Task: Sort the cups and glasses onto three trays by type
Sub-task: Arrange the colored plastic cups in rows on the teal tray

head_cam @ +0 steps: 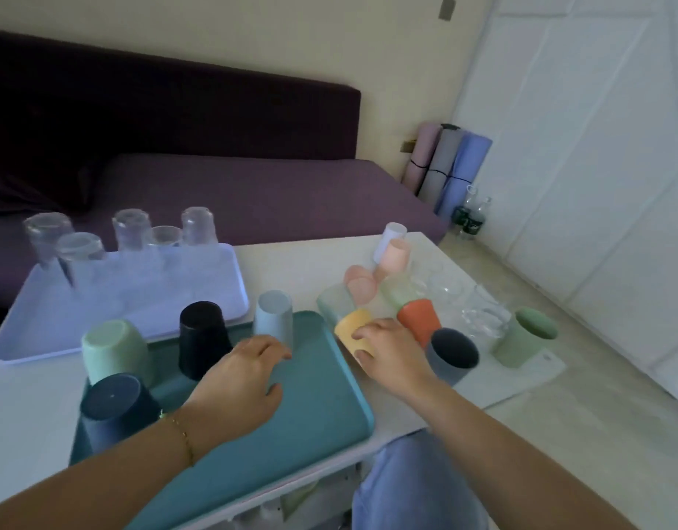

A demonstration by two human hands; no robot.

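1. Currently the right hand [391,353] grips the yellow cup [352,326]. Fingers are curled over its side with the thumb below. The cup is tilted, just off the right edge of the teal tray [322,407], above the table [310,262].
2. The left hand [241,376] rests on the teal tray with fingers loosely bent, holding nothing. Its fingertips are just beside the grey cup [273,319]; cannot tell if they touch.
3. The teal tray carries four upside-down cups: the grey cup at the far edge, the black cup [203,338] left of it, the mint cup [111,350] further left, and the navy cup [115,407] nearest the front.
4. The white tray [138,304] sits behind and left of the teal tray, edges meeting. Five clear glasses [199,225] stand upside down along its far side.
5. An unsorted cluster sits on the table's right:
   - The orange cup [419,319] and dark cup [452,353] are just beside the right hand.
   - The green cup [524,336] is furthest right.
   - The pink cups [362,286], a white cup [389,239] and pale green cups [333,304] are behind.
   - The small glasses [482,315] are between them, blurred.
6. The purple sofa [234,185] is behind the table. Rolled mats [444,162] and bottles [471,216] stand in the corner.
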